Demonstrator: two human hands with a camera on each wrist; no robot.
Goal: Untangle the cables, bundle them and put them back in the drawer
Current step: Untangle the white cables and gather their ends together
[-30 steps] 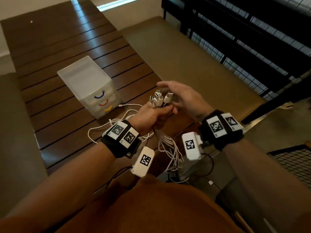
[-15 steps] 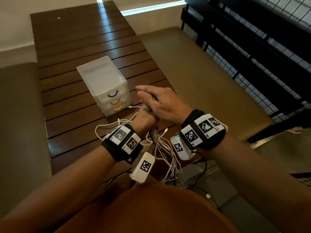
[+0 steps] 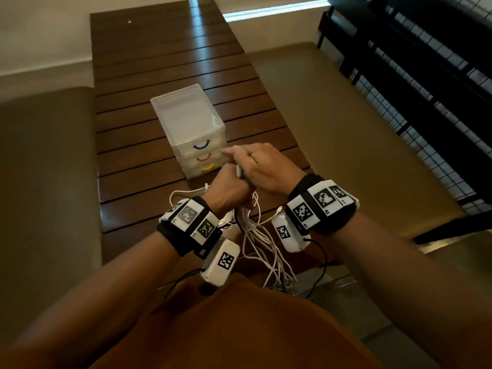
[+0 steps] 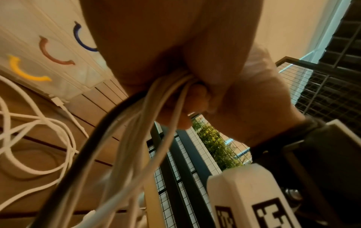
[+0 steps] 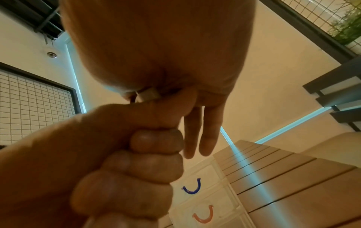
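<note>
My left hand (image 3: 229,191) is a fist round a bundle of white cables (image 3: 257,235) and one black cable (image 4: 87,146), which hang down past the table's near edge. In the right wrist view the left hand's curled fingers (image 5: 136,155) are plain. My right hand (image 3: 259,163) lies palm down on top of the fist, its fingers (image 5: 205,131) straight, and covers the plug ends; one plug (image 5: 147,94) shows under the palm. The small white drawer unit (image 3: 186,123), with blue, red and yellow handles, stands just beyond the hands, all its drawers pushed in.
More white cable (image 4: 29,138) lies looped on the slatted wooden table (image 3: 149,65) left of the hands, one plug by the drawer unit's base. Padded benches (image 3: 332,115) flank the table. A black mesh railing (image 3: 426,75) runs along the right.
The plug ends stood bare above my left fist with the right hand beside them; my right palm has since come down over them. Both hands now sit closer to the drawer unit.
</note>
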